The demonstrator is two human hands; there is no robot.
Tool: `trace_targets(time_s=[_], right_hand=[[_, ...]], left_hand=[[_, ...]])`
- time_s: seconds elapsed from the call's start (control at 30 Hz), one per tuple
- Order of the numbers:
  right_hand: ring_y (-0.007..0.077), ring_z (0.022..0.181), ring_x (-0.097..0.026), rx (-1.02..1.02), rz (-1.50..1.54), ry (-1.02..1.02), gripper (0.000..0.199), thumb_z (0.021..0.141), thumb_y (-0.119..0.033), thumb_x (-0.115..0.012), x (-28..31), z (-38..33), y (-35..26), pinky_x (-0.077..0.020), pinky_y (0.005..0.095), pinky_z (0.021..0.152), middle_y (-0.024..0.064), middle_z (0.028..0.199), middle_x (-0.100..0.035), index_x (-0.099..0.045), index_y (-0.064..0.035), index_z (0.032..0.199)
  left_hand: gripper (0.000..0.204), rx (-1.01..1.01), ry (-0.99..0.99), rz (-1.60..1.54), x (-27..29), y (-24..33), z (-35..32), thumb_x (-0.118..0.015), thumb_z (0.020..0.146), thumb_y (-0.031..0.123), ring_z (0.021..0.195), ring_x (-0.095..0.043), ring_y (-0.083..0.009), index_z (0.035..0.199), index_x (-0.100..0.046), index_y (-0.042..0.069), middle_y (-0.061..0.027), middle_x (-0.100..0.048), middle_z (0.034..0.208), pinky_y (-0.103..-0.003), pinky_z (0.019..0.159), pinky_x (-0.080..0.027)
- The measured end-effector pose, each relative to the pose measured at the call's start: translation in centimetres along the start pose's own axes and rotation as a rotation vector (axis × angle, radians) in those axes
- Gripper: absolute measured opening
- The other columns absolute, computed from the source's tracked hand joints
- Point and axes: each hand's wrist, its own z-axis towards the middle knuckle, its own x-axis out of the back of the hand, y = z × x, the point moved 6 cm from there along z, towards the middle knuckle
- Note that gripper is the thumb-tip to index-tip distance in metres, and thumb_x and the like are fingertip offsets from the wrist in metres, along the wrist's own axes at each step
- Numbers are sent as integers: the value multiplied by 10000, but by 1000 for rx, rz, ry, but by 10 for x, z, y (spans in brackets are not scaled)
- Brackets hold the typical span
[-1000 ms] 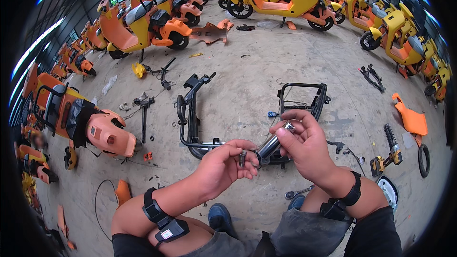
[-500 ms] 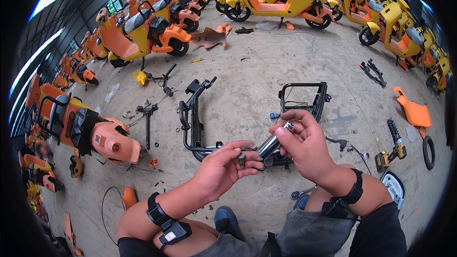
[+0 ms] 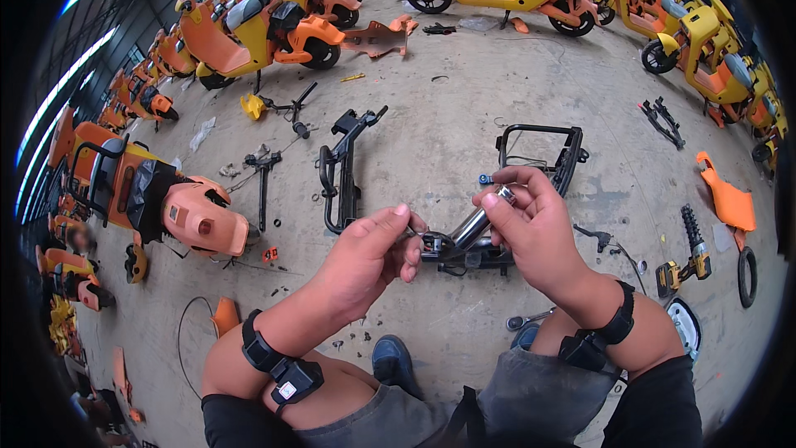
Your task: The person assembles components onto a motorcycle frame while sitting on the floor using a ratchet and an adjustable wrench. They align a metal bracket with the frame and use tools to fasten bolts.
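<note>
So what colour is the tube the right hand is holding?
Shiny silver metal tube, gripped by the right hand; only the head view shows it.

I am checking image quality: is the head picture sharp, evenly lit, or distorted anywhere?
Head view: soft, even daylight; both hands, left hand and right hand, and the metal tube look sharp; fisheye bends the scooter rows near the rim; corners are black.

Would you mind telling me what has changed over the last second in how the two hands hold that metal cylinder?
Hardly anything. The right hand still grips the top of the metal cylinder, and the left hand still pinches its lower end. The view has drifted slightly; the black frame on the floor lies as before.
</note>
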Motion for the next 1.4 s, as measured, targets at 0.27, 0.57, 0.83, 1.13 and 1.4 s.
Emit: trace_targets(time_s=[0.27,0.57,0.83,1.13,1.4], right_hand=[[43,607,-493,-73,96,-2,345,957,-206,-594,-17,3,6,-406,180,536,76,945,-642,-463,-2,1202],[2,537,-412,-242,416,70,279,986,-277,-558,-16,9,38,-310,163,448,23,963,-637,-571,-47,1143],[4,537,-413,-321,433,-12,224,986,-244,-562,-64,16,53,-323,161,442,35,963,-633,-582,-47,1091],[-5,532,-379,-343,395,-78,221,997,-245,-545,-105,10,64,-310,166,465,15,1006,-617,-567,-48,1094],[21,566,-416,-451,325,-87,231,988,-281,-561,-84,26,107,-320,184,472,21,952,-609,-571,-67,1074]], left_hand=[[268,-618,276,483,93,116,-128,-476,1014,288,640,-554,-130,1074,-540,34,-68,-572,730,-256,530,-456],[352,56,1030,335,312,-152,-294,-413,1037,323,578,-569,-132,961,-582,24,-65,-648,734,-258,554,-448],[422,863,954,513,297,-422,-453,-522,977,397,615,-639,-164,885,-635,1,-83,-695,764,-317,565,-500],[447,783,976,422,271,-493,-441,-686,866,449,787,-659,-193,917,-661,6,-92,-689,850,-338,699,-517],[353,845,1056,263,272,-508,-440,-718,836,349,793,-639,-174,947,-664,18,-106,-689,881,-336,708,-499]])
